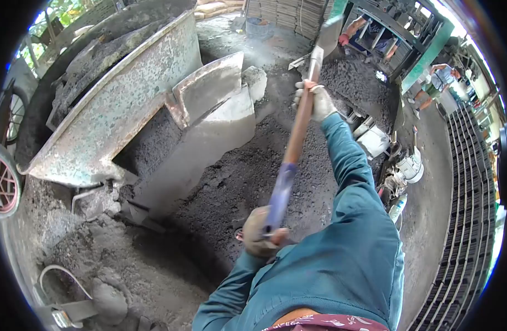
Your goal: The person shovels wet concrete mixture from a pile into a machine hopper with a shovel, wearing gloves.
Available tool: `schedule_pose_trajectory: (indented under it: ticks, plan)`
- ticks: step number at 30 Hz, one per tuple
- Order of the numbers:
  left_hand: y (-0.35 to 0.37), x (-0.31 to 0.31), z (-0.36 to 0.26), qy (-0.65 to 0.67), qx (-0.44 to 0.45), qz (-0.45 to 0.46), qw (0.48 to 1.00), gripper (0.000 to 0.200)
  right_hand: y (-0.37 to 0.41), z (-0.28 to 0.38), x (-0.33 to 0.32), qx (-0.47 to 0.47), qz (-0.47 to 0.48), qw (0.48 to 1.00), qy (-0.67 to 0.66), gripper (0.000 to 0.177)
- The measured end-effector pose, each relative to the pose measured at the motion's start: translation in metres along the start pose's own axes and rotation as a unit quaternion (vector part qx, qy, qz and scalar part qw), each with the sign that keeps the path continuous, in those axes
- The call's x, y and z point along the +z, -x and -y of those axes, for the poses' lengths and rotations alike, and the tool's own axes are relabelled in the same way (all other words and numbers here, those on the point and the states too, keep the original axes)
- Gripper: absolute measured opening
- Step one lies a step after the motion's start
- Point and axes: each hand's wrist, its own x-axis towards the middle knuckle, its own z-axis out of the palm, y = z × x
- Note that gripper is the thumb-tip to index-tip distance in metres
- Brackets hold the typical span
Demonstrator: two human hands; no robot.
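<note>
A long-handled shovel (298, 129) runs up and slightly right through the middle, its wooden shaft wrapped in blue near the lower end. My left hand (260, 234), in a dirty glove, is closed around the blue lower end. Farther up, my right hand (318, 102), in a pale glove, grips the shaft just below the metal socket. The blurred blade (329, 34) is raised at the top, beside a heap of dark, damp material (355, 80). More dark loose material (237, 176) lies on the ground beneath the shaft.
A large rusty metal drum (126, 94) with a chute (209, 85) stands at the left. White buckets (410, 165) sit right of my arm. A person (369, 36) is behind a green frame; another person (442, 77) stands farther right. Racks of dark blocks (463, 209) line the right.
</note>
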Motion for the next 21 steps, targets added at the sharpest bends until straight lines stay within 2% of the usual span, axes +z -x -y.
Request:
schedule_pose_trajectory:
  ticks: [1, 2, 3, 5, 7, 9, 10, 11, 13, 14, 15, 16, 17, 18, 19, 20, 21]
  plan:
    - [0.057, -0.008, 0.032, -0.015, -0.095, -0.042, 0.994, 0.037, 0.016, -0.016, 0.028, 0.006, -0.033, 0.999, 0.010, 0.023]
    - [0.090, -0.016, 0.038, 0.152, -0.230, -0.132, 0.952, 0.040, 0.022, -0.045, 0.035, 0.018, -0.009, 1.000, 0.006, 0.022]
    - [0.124, -0.024, 0.044, 0.319, -0.320, -0.272, 0.850, 0.049, 0.027, -0.083, 0.038, 0.041, 0.021, 0.999, 0.005, 0.022]
    - [0.198, -0.051, 0.067, 0.417, -0.363, -0.395, 0.734, 0.058, 0.050, -0.173, 0.053, 0.116, 0.020, 0.993, -0.032, 0.015]
    - [0.285, -0.063, 0.056, 0.380, -0.440, -0.496, 0.645, 0.058, 0.084, -0.280, 0.061, 0.230, -0.007, 0.972, -0.038, 0.006]
    - [0.388, -0.054, 0.022, 0.395, -0.408, -0.593, 0.571, 0.050, 0.138, -0.401, 0.052, 0.378, -0.036, 0.925, -0.001, 0.006]
    - [0.429, -0.042, 0.006, 0.403, -0.390, -0.630, 0.538, 0.047, 0.174, -0.469, 0.031, 0.406, 0.030, 0.911, 0.072, 0.007]
    - [0.454, -0.029, -0.019, 0.383, -0.394, -0.688, 0.475, 0.047, 0.228, -0.521, 0.015, 0.503, 0.008, 0.864, 0.030, 0.007]
    - [0.506, 0.005, -0.081, 0.309, -0.405, -0.779, 0.366, 0.048, 0.334, -0.619, -0.011, 0.677, -0.065, 0.732, -0.042, 0.009]
    - [0.531, 0.025, -0.117, 0.260, -0.418, -0.810, 0.319, 0.054, 0.400, -0.647, -0.021, 0.656, -0.028, 0.749, 0.086, 0.006]
    - [0.541, 0.052, -0.149, 0.181, -0.434, -0.819, 0.330, 0.055, 0.462, -0.649, -0.010, 0.594, 0.003, 0.776, 0.212, 0.006]
    - [0.550, 0.079, -0.181, 0.099, -0.452, -0.822, 0.334, 0.058, 0.504, -0.649, -0.009, 0.656, 0.009, 0.746, 0.112, 0.007]
    - [0.650, 0.132, -0.218, 0.164, -0.402, -0.867, 0.246, 0.053, 0.540, -0.649, -0.010, 0.776, -0.006, 0.613, 0.148, 0.007]
    - [0.689, 0.164, -0.243, 0.123, -0.457, -0.870, 0.140, 0.052, 0.573, -0.657, -0.009, 0.762, -0.026, 0.619, 0.189, 0.006]
    - [0.713, 0.186, -0.262, 0.089, -0.501, -0.860, 0.029, 0.051, 0.601, -0.672, -0.021, 0.779, -0.033, 0.605, 0.164, 0.005]
    - [0.702, 0.176, -0.254, 0.113, -0.480, -0.865, 0.090, 0.054, 0.612, -0.692, -0.025, 0.817, -0.028, 0.537, 0.209, 0.006]
    - [0.684, 0.162, -0.244, 0.139, -0.454, -0.867, 0.150, 0.057, 0.605, -0.702, -0.017, 0.820, -0.041, 0.523, 0.230, 0.007]
